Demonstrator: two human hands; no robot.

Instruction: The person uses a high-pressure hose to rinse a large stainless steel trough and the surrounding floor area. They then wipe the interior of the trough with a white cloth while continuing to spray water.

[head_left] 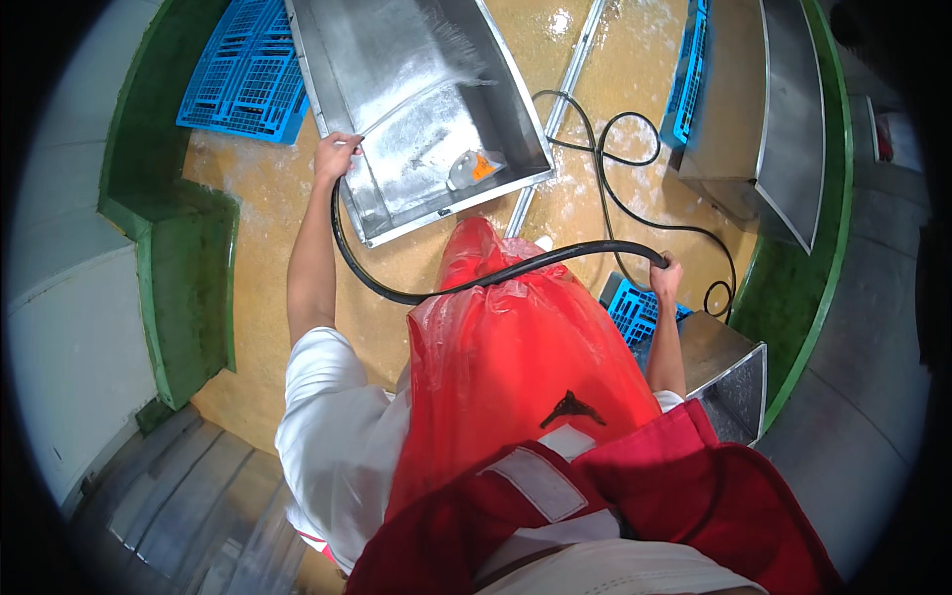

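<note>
A black hose (516, 270) runs in a curve across the front of my red apron (506, 347). My left hand (337, 157) is closed round its end, beside the near left wall of a large metal bin (416, 223). From there a thin jet of water (416, 96) shoots into the bin and spreads as spray on its inner surface. At the right, my right hand (666, 276) grips the hose farther back. Inside the bin, near its front right corner, lies a small grey and orange object (480, 169); its kind is unclear.
Blue plastic pallets (248, 74) lie at the far left. Loose hose coils (635, 164) trail over the wet yellow floor (263, 228). More metal bins (729, 109) stand at the right, one (709, 352) close by my right forearm. Green ledges (188, 288) border both sides.
</note>
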